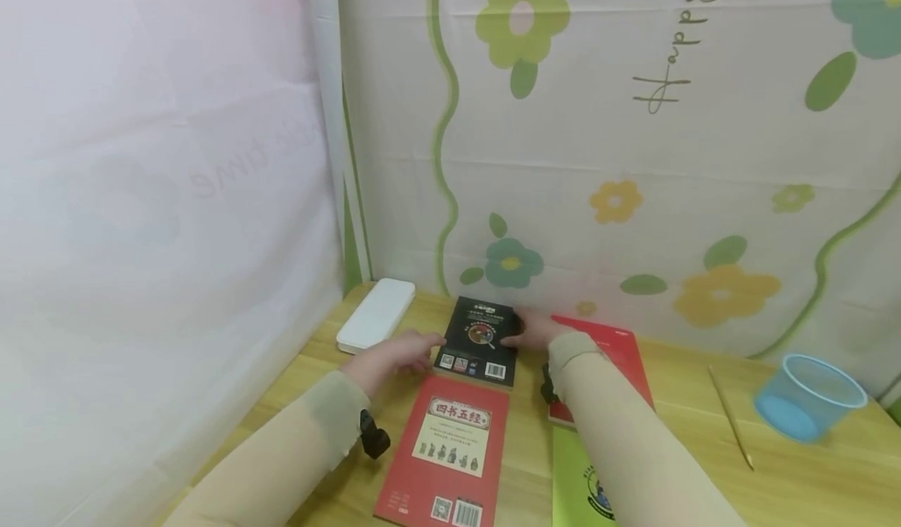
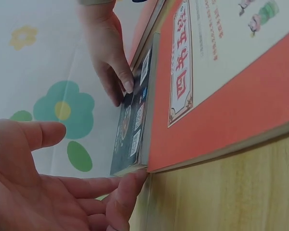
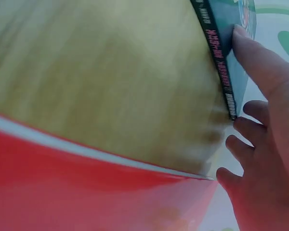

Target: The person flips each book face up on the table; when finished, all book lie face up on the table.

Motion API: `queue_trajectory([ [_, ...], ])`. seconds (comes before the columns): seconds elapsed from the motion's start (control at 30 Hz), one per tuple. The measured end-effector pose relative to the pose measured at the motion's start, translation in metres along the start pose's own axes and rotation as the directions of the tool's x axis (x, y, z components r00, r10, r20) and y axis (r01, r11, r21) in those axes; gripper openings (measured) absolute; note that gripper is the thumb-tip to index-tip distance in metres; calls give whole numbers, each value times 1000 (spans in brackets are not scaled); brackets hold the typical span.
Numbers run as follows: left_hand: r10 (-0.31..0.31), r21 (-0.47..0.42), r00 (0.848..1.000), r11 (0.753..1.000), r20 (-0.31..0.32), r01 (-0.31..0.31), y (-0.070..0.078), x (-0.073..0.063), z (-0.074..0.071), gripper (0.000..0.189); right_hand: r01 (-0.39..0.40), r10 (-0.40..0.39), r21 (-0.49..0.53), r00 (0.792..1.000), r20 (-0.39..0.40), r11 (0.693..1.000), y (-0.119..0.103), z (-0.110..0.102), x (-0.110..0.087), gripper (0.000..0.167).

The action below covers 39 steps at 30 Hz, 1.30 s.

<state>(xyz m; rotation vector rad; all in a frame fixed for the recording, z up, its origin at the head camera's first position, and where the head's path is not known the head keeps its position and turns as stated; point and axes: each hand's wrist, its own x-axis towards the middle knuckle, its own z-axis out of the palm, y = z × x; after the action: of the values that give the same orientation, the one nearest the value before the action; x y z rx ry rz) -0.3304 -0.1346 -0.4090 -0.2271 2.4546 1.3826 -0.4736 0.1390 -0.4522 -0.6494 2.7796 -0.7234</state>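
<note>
A black book (image 1: 479, 343) lies back cover up near the curtain, between both hands. At its left side my left hand (image 1: 404, 353) has its fingertips against the edge, and in the left wrist view the left thumb (image 2: 50, 134) stands apart from the book. My right hand (image 1: 535, 330) is at the right side; the right wrist view shows its thumb (image 3: 248, 48) resting on the cover and the other fingers loosely bent by the corner of the spine (image 3: 219, 62). Just in front lies a red book (image 1: 450, 449) with a cream panel on its cover.
Another red book (image 1: 626, 355) and a yellow-green book (image 1: 573, 480) lie partly under the right forearm. A white case (image 1: 376, 313) sits at the table's back left. On the right are a thin stick like a pencil (image 1: 730, 417) and a blue translucent cup (image 1: 802, 402). Patterned curtains (image 1: 549, 136) border the table.
</note>
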Motion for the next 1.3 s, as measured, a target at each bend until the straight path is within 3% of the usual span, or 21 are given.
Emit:
queue_trajectory([
  [0.23,-10,-63,1000,998,14,11,-1,0,1,60,15,-8,-158,999,49,987,-3,-1,0,86],
  [0.47,-33,-110,999,993,-12,31,-1,-1,3,55,-36,42,-135,998,46,990,-3,6,2,85],
  [0.7,-50,-137,999,989,-12,48,-4,8,7,47,-100,100,-41,995,20,994,5,13,6,89],
  [0.87,-45,-116,999,992,-30,42,-4,10,7,45,-71,71,-42,997,4,997,7,13,9,90],
  [1.13,-21,-134,1000,991,3,22,5,7,8,47,-80,81,-55,997,6,995,1,10,6,89],
  [1.3,-52,-181,998,982,-33,45,3,12,10,50,-70,71,-87,997,3,994,-2,9,5,87],
])
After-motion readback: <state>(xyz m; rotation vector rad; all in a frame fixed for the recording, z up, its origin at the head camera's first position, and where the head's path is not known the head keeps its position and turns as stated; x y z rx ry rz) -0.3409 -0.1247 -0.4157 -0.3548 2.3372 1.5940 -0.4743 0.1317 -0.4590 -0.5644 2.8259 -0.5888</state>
